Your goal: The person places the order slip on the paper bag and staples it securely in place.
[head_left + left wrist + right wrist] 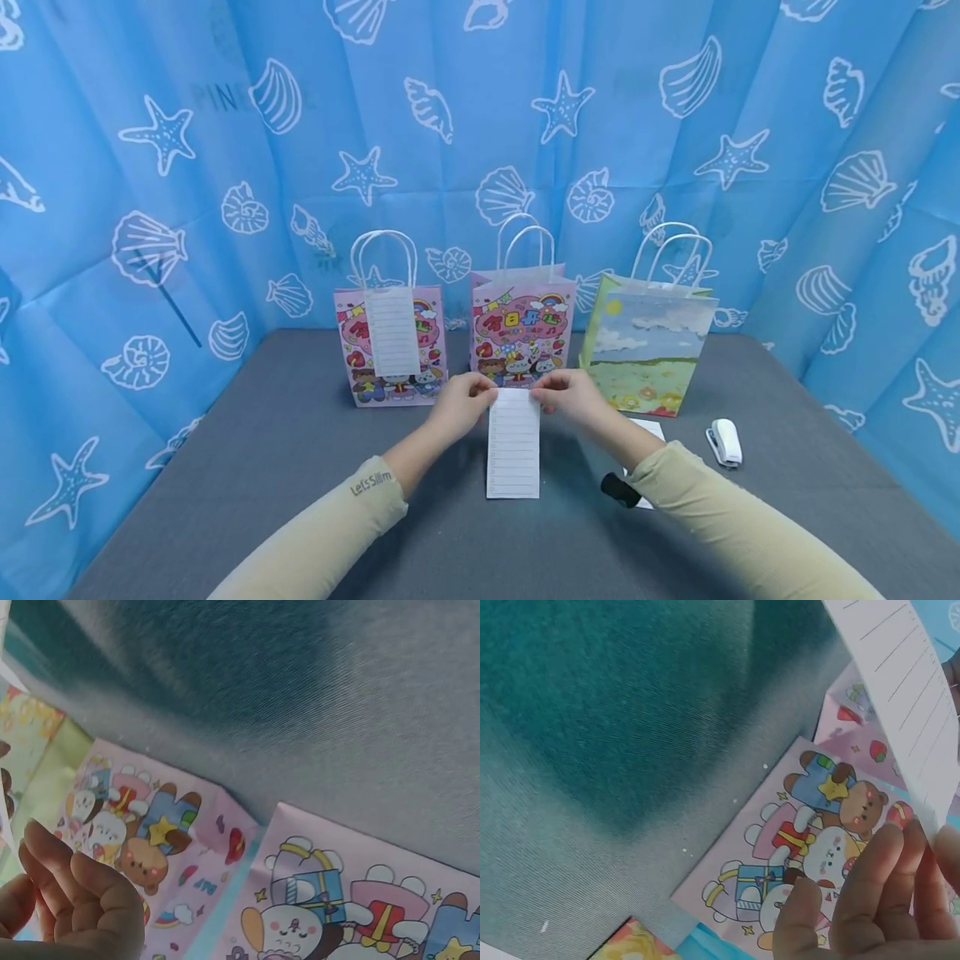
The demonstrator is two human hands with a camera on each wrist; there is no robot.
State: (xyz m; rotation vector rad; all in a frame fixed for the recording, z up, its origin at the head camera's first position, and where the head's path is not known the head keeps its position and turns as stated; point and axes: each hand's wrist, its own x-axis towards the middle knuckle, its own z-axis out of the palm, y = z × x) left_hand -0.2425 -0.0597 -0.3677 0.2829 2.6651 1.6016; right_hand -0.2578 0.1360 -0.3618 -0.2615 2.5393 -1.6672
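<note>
A lined white paper strip (513, 450) hangs upright in front of the middle pink gift bag (521, 333). My left hand (461, 400) pinches its top left corner between thumb and fingers. At the top right corner, my right hand (572, 397) pinches it the same way. In the right wrist view, the paper (904, 682) slants down to the thumb and fingertips of the right hand (870, 900). The left wrist view shows the left hand (86, 907) with bent fingers near the thumb; the strip is mostly outside that view.
On the left stands a pink gift bag (352, 350) with a lined strip (395, 333) on its front. A landscape-printed bag (648, 350) is at right. A white stapler (724, 442) lies right of another white paper (649, 427), partly hidden under my right forearm.
</note>
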